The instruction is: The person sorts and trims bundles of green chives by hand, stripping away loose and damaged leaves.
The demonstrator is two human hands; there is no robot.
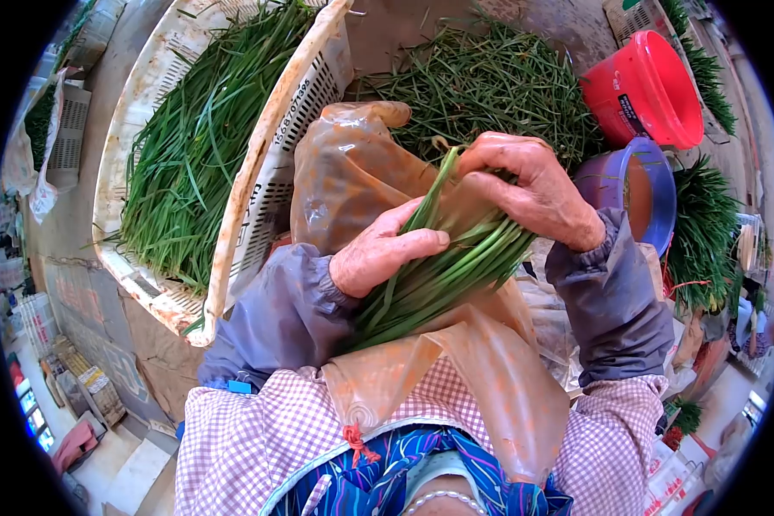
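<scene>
Basically, left hand (pixel 390 252) was clamped on the green bunch (pixel 443 275), thumb on top, other fingers mostly hidden. Right hand (pixel 525 185) was apart from it, curled by the bunch's upper end; blur there, couldn't tell if it gripped. Bunch lay over the plastic sheet (pixel 499 370) on the lap, lower end partly hidden by the left sleeve (pixel 275 301). Tight on the left: crate wall (pixel 262 185) just beside that sleeve. More room above the sheet. Farther out: clippings pile (pixel 499 86), purple tub (pixel 662 193) partly behind the right sleeve (pixel 611 301), tilted red bucket (pixel 628 90). Crate top cut off.
</scene>
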